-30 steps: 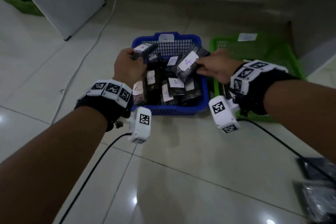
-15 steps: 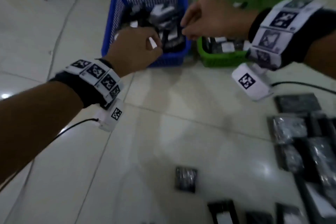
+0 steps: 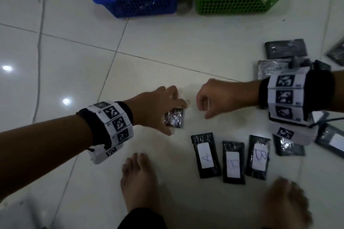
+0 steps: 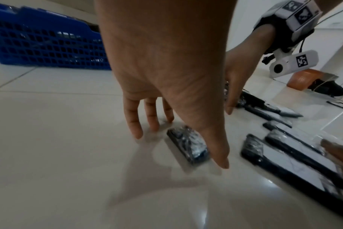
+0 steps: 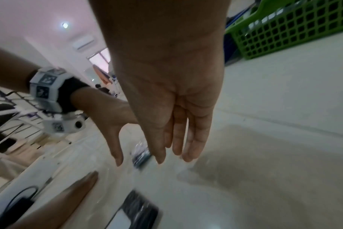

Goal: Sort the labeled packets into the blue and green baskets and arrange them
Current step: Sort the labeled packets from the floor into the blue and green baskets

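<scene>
- Packet (image 3: 174, 120) in dark, crinkled wrap lies flat on the white tiled floor (image 3: 167, 48) at the centre of the head view, with no label showing on its upper face.
- Left hand (image 3: 158, 108) reaches over that packet with fingers spread and nearly straight; the left wrist view shows the thumb (image 4: 215, 148) on one side and the fingers (image 4: 135, 122) on the other, tips at or just above the floor, not closed round the packet.
- Right hand (image 3: 221, 98) hangs just right of the packet and holds nothing; the head view shows it loosely curled, while the right wrist view shows its fingers (image 5: 186, 139) pointing down, close together and fairly straight.
- Three labelled packets lie side by side at lower centre-right: one marked A (image 3: 205, 154), then two marked B (image 3: 233, 162) (image 3: 257, 157).
- More dark packets (image 3: 285, 48) are scattered along the right edge, partly hidden by the right wrist.
- Blue basket (image 3: 137, 4) sits at top centre and green basket (image 3: 240, 0) just to its right; both hold white-labelled packets, whose letters are too blurred to read.
- Bare feet (image 3: 138, 178) stand at the bottom of the frame.
</scene>
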The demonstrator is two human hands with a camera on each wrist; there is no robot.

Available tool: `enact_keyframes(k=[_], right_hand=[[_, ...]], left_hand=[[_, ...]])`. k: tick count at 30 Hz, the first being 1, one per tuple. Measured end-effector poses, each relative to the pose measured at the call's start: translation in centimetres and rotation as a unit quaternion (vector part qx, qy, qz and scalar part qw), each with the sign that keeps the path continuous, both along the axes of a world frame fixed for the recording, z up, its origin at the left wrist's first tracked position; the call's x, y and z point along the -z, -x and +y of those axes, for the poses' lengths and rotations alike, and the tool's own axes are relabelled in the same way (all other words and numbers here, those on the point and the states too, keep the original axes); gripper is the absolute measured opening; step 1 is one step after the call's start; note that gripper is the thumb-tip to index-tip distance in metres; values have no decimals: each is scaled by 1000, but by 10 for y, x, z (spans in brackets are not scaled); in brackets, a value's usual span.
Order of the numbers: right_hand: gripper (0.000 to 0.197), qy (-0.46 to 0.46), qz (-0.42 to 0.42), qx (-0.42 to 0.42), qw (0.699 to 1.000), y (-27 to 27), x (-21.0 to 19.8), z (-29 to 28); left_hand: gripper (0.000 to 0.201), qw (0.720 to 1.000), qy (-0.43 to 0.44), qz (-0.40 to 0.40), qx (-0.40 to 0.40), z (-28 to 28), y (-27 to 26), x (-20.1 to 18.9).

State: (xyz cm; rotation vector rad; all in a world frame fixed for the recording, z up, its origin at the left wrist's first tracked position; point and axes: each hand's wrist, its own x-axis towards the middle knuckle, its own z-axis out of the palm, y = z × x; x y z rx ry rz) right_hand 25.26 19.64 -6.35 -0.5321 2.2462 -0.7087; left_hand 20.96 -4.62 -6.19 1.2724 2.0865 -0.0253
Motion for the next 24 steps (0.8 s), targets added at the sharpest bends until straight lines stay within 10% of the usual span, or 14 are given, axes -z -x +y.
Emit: enact_keyframes(k=[10,16,24], right_hand=[[72,-50,32,-138,989,-70,18,-22],[53,-22,8,-120,992,-64,21,-21],[28,54,-66,28,996,-14,3,1]], left_hand=[[78,999,-45,-9,-12,-6,-10,4],[44,995,-57,-65,-49,-12,9,-11],[23,914,-124,-164,-350,-7,27,-15]])
